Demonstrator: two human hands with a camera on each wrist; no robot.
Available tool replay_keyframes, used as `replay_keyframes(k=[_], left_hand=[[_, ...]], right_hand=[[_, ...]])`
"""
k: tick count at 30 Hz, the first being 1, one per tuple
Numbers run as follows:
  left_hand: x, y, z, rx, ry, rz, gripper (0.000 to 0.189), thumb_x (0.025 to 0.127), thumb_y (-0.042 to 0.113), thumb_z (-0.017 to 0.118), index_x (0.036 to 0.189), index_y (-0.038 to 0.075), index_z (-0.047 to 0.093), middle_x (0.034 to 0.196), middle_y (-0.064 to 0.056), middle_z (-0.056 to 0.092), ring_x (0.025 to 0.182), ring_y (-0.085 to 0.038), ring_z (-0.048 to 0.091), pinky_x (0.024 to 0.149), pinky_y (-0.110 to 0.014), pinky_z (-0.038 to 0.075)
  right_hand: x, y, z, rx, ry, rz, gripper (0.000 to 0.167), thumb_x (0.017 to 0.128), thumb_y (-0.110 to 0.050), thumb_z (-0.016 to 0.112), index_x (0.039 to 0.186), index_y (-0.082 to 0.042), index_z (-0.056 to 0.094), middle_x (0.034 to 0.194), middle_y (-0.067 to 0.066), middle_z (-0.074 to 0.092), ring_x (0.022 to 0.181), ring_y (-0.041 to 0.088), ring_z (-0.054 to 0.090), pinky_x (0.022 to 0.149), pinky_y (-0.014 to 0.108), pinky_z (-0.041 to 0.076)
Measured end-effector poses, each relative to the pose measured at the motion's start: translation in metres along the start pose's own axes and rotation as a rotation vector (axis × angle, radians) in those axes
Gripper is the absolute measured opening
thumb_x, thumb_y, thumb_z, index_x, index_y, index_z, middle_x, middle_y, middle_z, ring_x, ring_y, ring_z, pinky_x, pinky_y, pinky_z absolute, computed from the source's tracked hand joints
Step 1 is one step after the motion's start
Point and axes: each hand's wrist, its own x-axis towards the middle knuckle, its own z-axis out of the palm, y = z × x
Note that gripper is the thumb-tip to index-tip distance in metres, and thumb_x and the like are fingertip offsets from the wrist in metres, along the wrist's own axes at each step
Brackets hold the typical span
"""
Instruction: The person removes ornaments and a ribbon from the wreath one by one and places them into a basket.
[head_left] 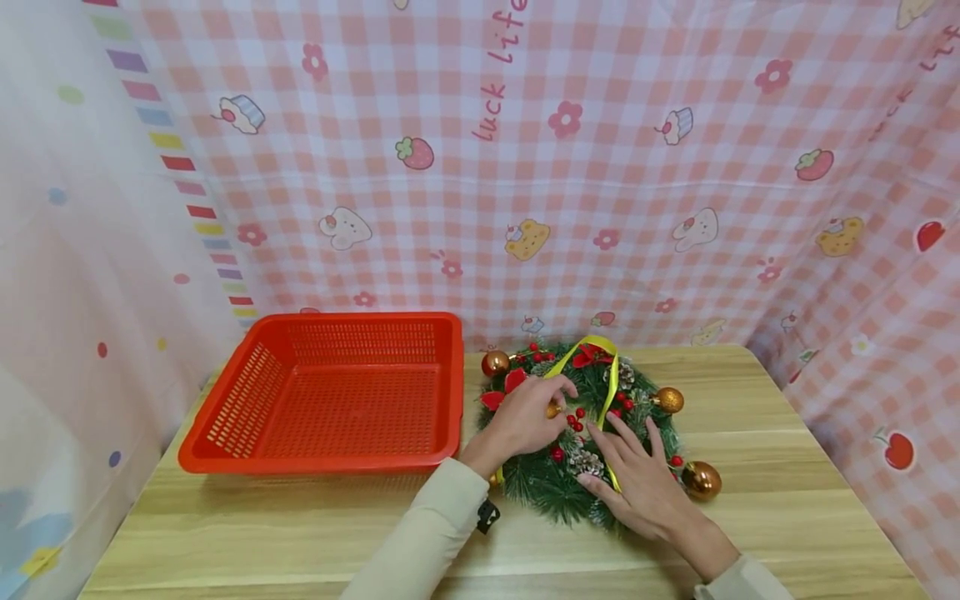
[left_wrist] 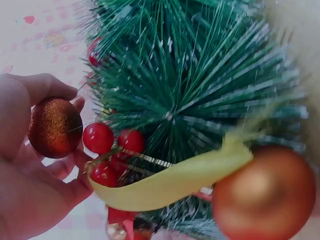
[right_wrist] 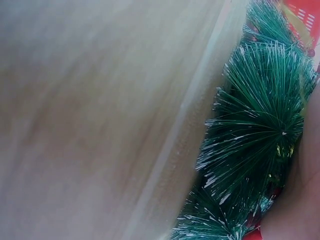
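Note:
A green Christmas wreath lies on the table, trimmed with red berries, pine cones, red flowers and a yellow ribbon. My left hand reaches over its left side. In the left wrist view the fingers curl round a glittery copper bauble, right beside a cluster of red berries. A shiny copper bauble hangs close to that camera. With fingers spread, my right hand rests on the wreath's lower right, fingertips near the ribbon.
Left of the wreath stands a red plastic basket with slotted walls. Baubles stick out at the wreath's right edge, one glittery gold and one shiny copper. Behind the wooden table hangs a pink checked curtain.

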Motion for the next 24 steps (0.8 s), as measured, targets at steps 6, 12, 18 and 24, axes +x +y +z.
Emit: replay_keyframes(k=[6,12,18,24], left_hand=[[-0.002,0.001,-0.001,0.104,-0.009,0.004,0.027,0.090,0.014,0.070,0.115,0.022,0.064,0.088,0.011,0.058,0.086,-0.009,0.051,0.070,-0.022,0.045],[-0.001,0.001,0.002,0.124,0.015,0.039,0.027,0.091,0.012,0.068,0.117,0.018,0.065,0.085,0.011,0.060,0.083,-0.010,0.052,0.067,-0.023,0.045],[0.001,0.001,0.007,0.113,0.061,0.042,0.026,0.092,0.012,0.067,0.115,0.021,0.063,0.085,0.009,0.060,0.080,-0.010,0.052,0.063,-0.022,0.043],[0.004,-0.002,0.014,0.037,0.087,0.015,0.021,0.093,0.013,0.066,0.111,0.024,0.062,0.086,0.012,0.062,0.082,-0.009,0.051,0.066,-0.023,0.042]], right_hand=[[0.000,0.000,0.000,0.006,-0.006,0.004,0.068,0.100,-0.049,0.050,0.153,-0.009,0.036,0.143,0.014,0.054,0.147,0.034,0.026,0.114,0.064,0.001],[0.000,0.001,0.001,0.005,0.000,0.000,0.067,0.100,-0.050,0.050,0.152,-0.008,0.039,0.143,0.013,0.054,0.147,0.034,0.026,0.114,0.064,0.002],[0.000,0.001,0.000,0.000,0.022,-0.009,0.066,0.100,-0.051,0.049,0.150,-0.008,0.041,0.141,0.013,0.055,0.146,0.034,0.029,0.114,0.065,0.004],[0.000,0.001,0.001,0.005,0.022,-0.014,0.065,0.100,-0.051,0.048,0.150,-0.009,0.041,0.141,0.012,0.056,0.146,0.034,0.029,0.114,0.065,0.004]])
